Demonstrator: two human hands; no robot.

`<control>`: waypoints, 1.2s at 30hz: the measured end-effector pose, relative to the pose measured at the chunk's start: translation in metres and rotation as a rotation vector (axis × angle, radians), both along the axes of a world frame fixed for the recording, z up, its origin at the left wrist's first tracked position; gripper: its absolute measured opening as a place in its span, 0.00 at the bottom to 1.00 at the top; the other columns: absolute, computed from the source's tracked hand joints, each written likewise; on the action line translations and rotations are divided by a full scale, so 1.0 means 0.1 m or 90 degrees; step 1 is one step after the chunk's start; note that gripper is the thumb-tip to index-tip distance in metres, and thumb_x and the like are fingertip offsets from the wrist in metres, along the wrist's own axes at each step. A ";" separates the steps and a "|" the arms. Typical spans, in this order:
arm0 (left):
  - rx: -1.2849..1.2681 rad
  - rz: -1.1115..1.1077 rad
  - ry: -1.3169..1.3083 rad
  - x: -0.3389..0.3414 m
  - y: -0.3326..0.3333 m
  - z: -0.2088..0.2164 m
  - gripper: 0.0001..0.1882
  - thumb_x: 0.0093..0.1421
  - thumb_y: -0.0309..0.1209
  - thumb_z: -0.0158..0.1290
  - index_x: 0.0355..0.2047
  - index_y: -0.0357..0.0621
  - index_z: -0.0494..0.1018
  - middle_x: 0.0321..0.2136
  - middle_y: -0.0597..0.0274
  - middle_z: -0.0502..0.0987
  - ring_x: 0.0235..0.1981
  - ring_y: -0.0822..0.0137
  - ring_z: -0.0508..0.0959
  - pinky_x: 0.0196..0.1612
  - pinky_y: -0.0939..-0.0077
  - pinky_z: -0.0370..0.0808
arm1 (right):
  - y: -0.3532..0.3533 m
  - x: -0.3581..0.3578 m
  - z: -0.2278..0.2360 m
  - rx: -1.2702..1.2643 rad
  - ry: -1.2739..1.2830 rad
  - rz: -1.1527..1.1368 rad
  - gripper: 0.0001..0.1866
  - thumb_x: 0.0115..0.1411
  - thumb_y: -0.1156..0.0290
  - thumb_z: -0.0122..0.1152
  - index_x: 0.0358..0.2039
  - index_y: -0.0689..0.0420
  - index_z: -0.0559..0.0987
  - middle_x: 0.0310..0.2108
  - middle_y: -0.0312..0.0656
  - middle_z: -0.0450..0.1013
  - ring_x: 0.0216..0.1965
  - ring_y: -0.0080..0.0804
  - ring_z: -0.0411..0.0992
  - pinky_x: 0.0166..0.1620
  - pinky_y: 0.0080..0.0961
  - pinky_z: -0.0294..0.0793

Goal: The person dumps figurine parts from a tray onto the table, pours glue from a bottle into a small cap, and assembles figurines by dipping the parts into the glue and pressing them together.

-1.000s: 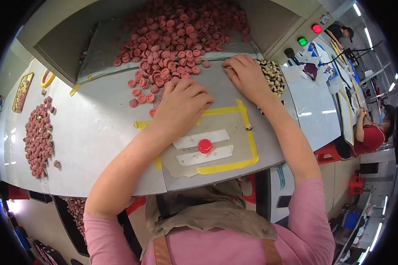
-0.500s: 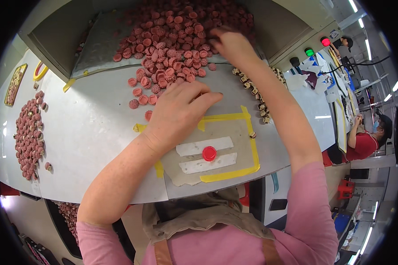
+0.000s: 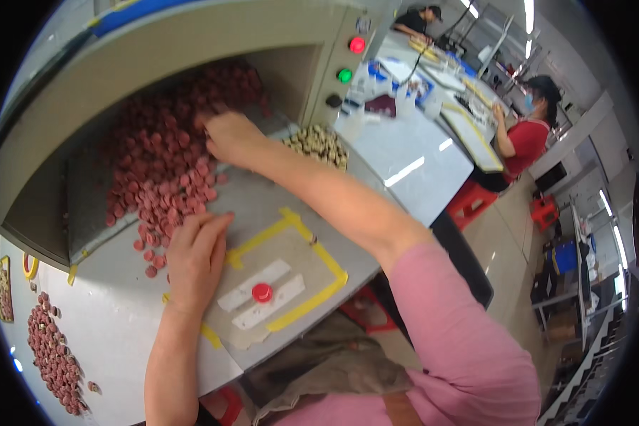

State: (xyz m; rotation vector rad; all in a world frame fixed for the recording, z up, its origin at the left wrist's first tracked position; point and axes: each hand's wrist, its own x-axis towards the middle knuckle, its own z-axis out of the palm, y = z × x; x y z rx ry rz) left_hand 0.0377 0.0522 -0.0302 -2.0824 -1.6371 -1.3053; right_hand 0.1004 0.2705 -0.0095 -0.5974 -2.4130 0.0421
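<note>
My right hand (image 3: 236, 139) reaches into the heap of small pink bumpy cups (image 3: 163, 167) inside the hooded box. Its fingers bend down among the pieces, and blur hides what is at their tips. At the heap's near edge my left hand (image 3: 194, 261) lies low over the table with fingers curled together. Whether a piece sits between those fingertips I cannot make out. Just right of it, a round red cup (image 3: 262, 292) rests hollow side up between two white strips (image 3: 268, 302), on a mat (image 3: 238, 328) bordered with yellow tape.
Dark-and-cream small pieces (image 3: 318, 148) lie right of the hooded box (image 3: 192, 46). Many pink-and-cream pieces (image 3: 52, 355) are spread at the left, near a yellow-rimmed tray (image 3: 5, 287) and a tape roll (image 3: 30, 265). A co-worker in red (image 3: 525, 138) sits at the right.
The view has swung to the right and tilted, bringing more of the room in. My right hand stays at the heap, my left beside its near edge. The red cup is still on the strips.
</note>
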 end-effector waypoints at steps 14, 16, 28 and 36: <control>-0.055 -0.031 -0.108 0.17 -0.13 0.23 0.12 0.55 0.14 0.52 0.39 0.38 0.75 0.38 0.57 0.71 0.37 0.61 0.75 0.38 0.73 0.73 | -1.35 2.22 0.03 -0.472 -0.160 0.200 0.08 0.59 0.74 0.52 0.38 0.58 0.77 0.36 0.41 0.68 0.39 0.32 0.69 0.41 0.28 0.69; -0.019 0.000 -0.061 0.23 -0.19 0.28 0.12 0.57 0.14 0.50 0.40 0.38 0.75 0.38 0.59 0.71 0.38 0.64 0.75 0.38 0.75 0.73 | -1.18 2.16 -0.10 -0.358 0.026 0.115 0.09 0.59 0.73 0.52 0.40 0.58 0.76 0.37 0.42 0.68 0.40 0.32 0.69 0.42 0.28 0.70; -0.102 -0.028 -0.888 0.32 -1.22 0.11 0.19 0.67 0.30 0.47 0.57 0.37 0.67 0.44 0.64 0.75 0.38 0.79 0.72 0.44 0.86 0.69 | -1.57 1.95 -0.44 -0.249 0.019 0.147 0.12 0.57 0.74 0.56 0.42 0.57 0.76 0.35 0.44 0.76 0.40 0.42 0.73 0.43 0.33 0.72; -0.077 -0.091 -1.068 0.57 -1.50 -0.11 0.18 0.66 0.29 0.47 0.56 0.39 0.65 0.45 0.62 0.73 0.39 0.78 0.73 0.43 0.84 0.71 | -1.74 1.84 -0.28 -0.355 0.030 0.114 0.09 0.57 0.76 0.57 0.39 0.58 0.78 0.39 0.43 0.74 0.39 0.37 0.72 0.43 0.27 0.71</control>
